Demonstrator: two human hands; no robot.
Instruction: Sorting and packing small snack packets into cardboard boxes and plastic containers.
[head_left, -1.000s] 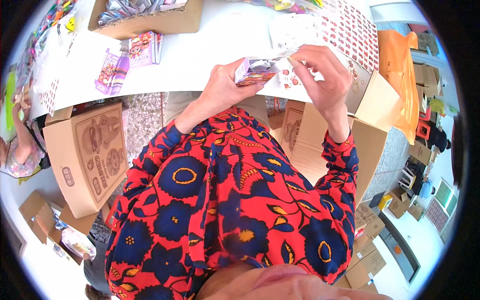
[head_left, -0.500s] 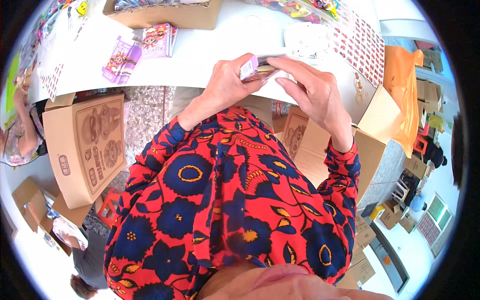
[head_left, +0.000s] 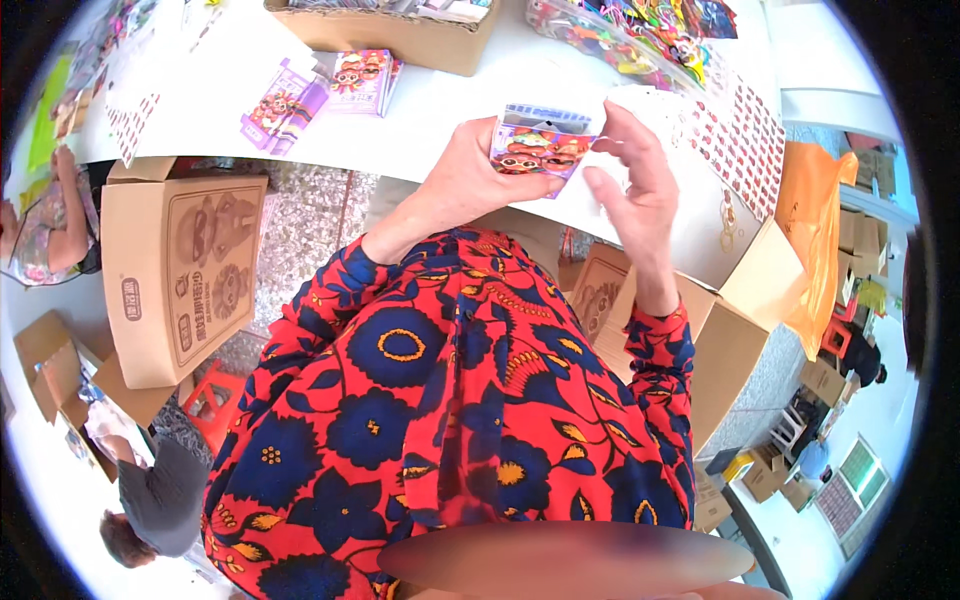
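Note:
My left hand [head_left: 480,170] is closed around a small printed carton [head_left: 540,150] in purple, red and white, just above the table's near edge. Its upper end stands open, with a bluish-white flap or lining showing; what is inside I cannot make out. Beside the carton's right edge is my right hand [head_left: 640,185], thumb and fingers spread, with nothing visible between them. To the left on the white table [head_left: 440,110] lie purple cartons [head_left: 285,108] that look flat, next to a short stack of similar printed cartons [head_left: 362,82].
Farther back are a cardboard tray [head_left: 390,38] of packets and a clear bag [head_left: 620,45] of colourful trinkets. Sticker sheets [head_left: 742,130], gold rings [head_left: 728,222] and an orange bag [head_left: 815,250] lie rightward. Large boxes [head_left: 190,280] [head_left: 745,340] flank me; other people sit at left.
The carton has turned, so its printed front and open upper end now face me. My right fingers have come off its top and spread beside it. The whole view has shifted slightly.

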